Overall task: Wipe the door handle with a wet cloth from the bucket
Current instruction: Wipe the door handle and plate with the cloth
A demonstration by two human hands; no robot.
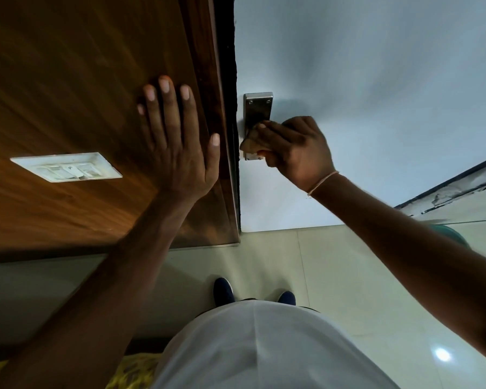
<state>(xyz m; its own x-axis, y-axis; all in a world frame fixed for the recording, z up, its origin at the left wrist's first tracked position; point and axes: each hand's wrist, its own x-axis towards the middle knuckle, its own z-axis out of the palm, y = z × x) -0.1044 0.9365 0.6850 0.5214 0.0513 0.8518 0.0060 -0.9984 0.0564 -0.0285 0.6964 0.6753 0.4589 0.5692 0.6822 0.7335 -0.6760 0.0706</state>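
While the left hand (177, 147) lies flat on grained wood panel (68, 80), the right hand's (298, 153) grip bunches a cloth (250, 143) against the steel door handle (257, 109).

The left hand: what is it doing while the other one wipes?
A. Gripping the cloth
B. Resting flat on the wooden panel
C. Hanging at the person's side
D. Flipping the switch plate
B: the left hand lies with fingers spread straight on the wooden panel, above the switch plate, while the right hand grips the cloth at the door handle.
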